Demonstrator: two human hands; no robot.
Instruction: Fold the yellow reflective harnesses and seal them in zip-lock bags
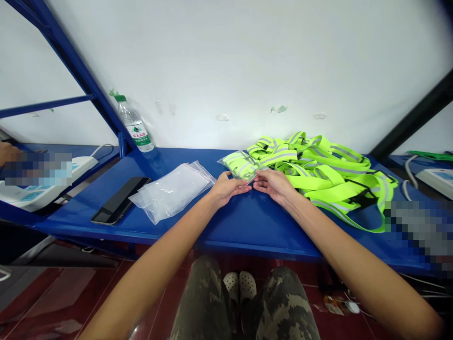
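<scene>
A clear plastic bag with a folded neon-yellow reflective strap inside lies on the blue table. My left hand pinches the bag's near edge from the left. Close beside it, my right hand pinches the same edge from the right. A large tangle of neon-yellow reflective straps with grey stripes and black buckles lies just beyond and to the right of my right hand. To the left of my left hand is a stack of clear plastic bags.
A black smartphone lies left of the bag stack. A water bottle with a green cap stands near the wall by a blue metal frame. At far left, another person's hand is near a white device.
</scene>
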